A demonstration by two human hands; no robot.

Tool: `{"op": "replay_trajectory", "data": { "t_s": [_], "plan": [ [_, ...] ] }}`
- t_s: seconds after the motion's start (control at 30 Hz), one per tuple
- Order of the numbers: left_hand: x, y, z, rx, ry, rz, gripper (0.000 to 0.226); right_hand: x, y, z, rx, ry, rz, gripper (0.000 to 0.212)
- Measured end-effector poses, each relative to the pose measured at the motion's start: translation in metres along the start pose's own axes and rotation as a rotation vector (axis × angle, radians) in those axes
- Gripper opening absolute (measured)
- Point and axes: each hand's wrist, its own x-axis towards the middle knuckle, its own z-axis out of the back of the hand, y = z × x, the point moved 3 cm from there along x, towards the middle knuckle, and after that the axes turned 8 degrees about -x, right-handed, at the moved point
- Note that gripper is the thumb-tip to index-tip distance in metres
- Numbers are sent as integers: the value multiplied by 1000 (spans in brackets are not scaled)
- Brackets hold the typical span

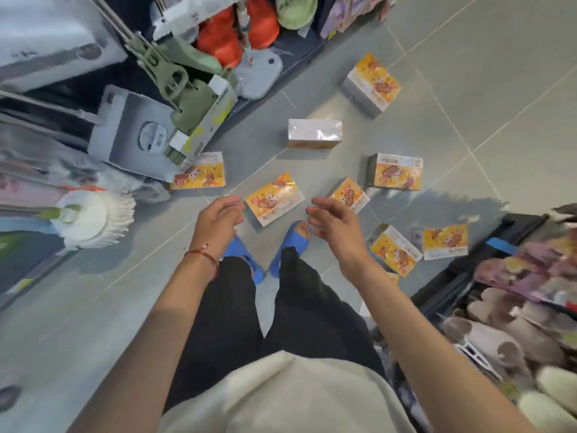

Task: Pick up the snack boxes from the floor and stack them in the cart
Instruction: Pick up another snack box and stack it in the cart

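Several yellow and orange snack boxes lie scattered on the grey tiled floor. The nearest box (274, 198) lies just ahead of my blue sandals. My left hand (218, 220) hovers to its left and my right hand (334, 223) to its right, both with fingers apart and holding nothing. Another box (351, 195) sits partly behind my right hand. Others lie at the left shelf base (199, 175), in the middle with its plain side up (313, 133), farther right (396, 171), far back (371, 84), and near my right leg (395, 250) (445, 240). No cart is in view.
A shelf on the left holds mops (90, 218), a grey mop box (131, 135) and green and orange goods that overhang the aisle. On the right, a dark low shelf (452, 285) carries slippers and packets. Open tiled floor stretches toward the upper right.
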Motion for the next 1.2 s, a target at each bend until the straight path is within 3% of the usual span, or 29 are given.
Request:
{"op": "replay_trajectory", "data": {
  "t_s": [0.3, 0.6, 0.9, 0.97, 1.03, 1.1, 1.2],
  "plan": [
    [115, 79, -13, -17, -102, 216, 25, 135, -28, -15, -155, 16, -104, 17],
    [258, 194, -26, 36, -122, 378, 26, 303, -125, -58, -287, -6, -182, 8],
    [413, 309, -37, 58, -181, 481, 38, 479, -219, -89, -499, -49, -135, 29],
    [443, 324, -41, 29, -207, 493, 49, 514, -239, -95, -519, -65, -99, 36],
    [479, 355, -39, 1, -245, 491, 81, 540, -256, -99, -527, -63, -95, 38],
    [509, 391, -36, -71, -291, 482, 97, 560, -270, -103, -524, -42, -88, 42],
    [514, 395, -51, -160, -290, 439, 63, 577, -286, -108, -499, -32, -110, 54]
  ]
}}
